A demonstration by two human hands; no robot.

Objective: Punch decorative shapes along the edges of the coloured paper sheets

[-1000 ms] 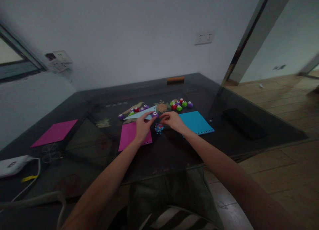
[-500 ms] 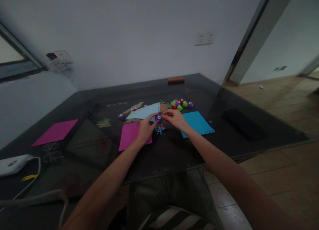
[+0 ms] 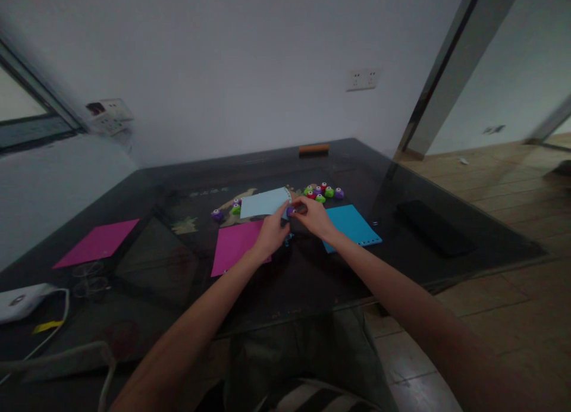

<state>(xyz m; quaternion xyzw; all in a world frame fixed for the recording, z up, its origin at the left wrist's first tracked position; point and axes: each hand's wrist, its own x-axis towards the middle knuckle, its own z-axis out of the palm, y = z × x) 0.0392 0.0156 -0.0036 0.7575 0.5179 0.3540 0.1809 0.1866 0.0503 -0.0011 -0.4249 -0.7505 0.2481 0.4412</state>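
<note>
A small purple toy with an eye-like white dot is between the thumb and fingers of my right hand. Just left of it is my left hand, its thumb and forefinger apart and close to the toy; whether they touch it is hard to see. Behind my left fingers lies a pale blue punched sheet. My left hand and wrist cover part of a pink punched sheet. Small blue pieces on the table are mostly hidden below my hands.
Several red, green and purple toys cluster at the back, with purple and green ones left. A blue sheet and black case lie right, another pink sheet and a white cabled device left.
The purple toy has passed from my left fingers to my right ones. My left hand has shifted right, covering more of the small pieces. The pale blue sheet sits a little further right.
</note>
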